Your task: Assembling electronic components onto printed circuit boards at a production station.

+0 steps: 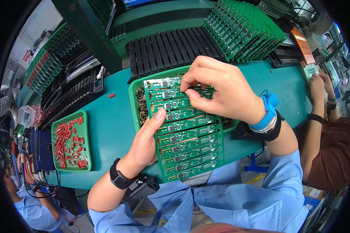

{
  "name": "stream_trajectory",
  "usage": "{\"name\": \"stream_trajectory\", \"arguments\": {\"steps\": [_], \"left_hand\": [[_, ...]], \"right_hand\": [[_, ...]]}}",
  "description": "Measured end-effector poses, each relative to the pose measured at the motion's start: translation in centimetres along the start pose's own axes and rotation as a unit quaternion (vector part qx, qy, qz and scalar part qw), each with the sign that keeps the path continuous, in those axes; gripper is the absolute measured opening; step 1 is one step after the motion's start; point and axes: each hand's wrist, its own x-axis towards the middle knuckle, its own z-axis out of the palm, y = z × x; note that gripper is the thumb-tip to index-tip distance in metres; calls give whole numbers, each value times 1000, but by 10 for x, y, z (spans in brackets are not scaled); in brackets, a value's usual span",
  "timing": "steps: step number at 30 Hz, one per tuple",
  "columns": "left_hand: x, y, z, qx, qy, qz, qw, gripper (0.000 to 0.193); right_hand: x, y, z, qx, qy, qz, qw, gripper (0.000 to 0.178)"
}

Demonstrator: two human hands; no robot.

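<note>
At the front edge of the green workbench (109,136), a green circuit board panel (192,143) is held at a slant, its far end over a green tray (133,106) of dark, thin-legged parts, its near end in front of the blue shirt. Whether panel touches tray: cannot tell.

Left hand (140,150): grasping the panel by its left edge, thumb laid over the top face and pointing away from the body, other fingers mostly hidden beneath. Forearm rises from lower left, black band (119,174) at wrist.

Right hand (223,91): above the panel's far rows, reaching in from the right, wrist bent, knuckles up. Index finger and thumb curl toward each other close to the board; cannot tell whether a small part is pinched between. Blue wristband (264,113) on this side.

Left of the panel, a second tray (88,155) holds red components (64,145).
</note>
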Motion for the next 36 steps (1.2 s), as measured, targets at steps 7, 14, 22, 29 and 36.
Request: {"name": "stream_trajectory", "arguments": {"steps": [7, 14, 22, 29, 36], "left_hand": [[0, 0, 1, -8, 3, -12, 1000, 44], [-2, 0, -10, -10, 16, -25, 999, 52], [-2, -1, -9, -45, 20, -31, 998, 57], [-6, -4, -15, -29, 44, -21, 998, 59], [-12, -2, -21, 55, 95, 2, 994, 65]], "right_hand": [[-1, -1, -1, -9, 2, 4, 1000, 13], [0, -1, -3, -119, 3, -97, 988, 14], [1, 3, -1, 20, 11, -10, 1000, 13], [1, 1, -2, 14, 0, -31, 999, 14], [-2, -1, -5, -169, -7, -154, 974, 17]]}}
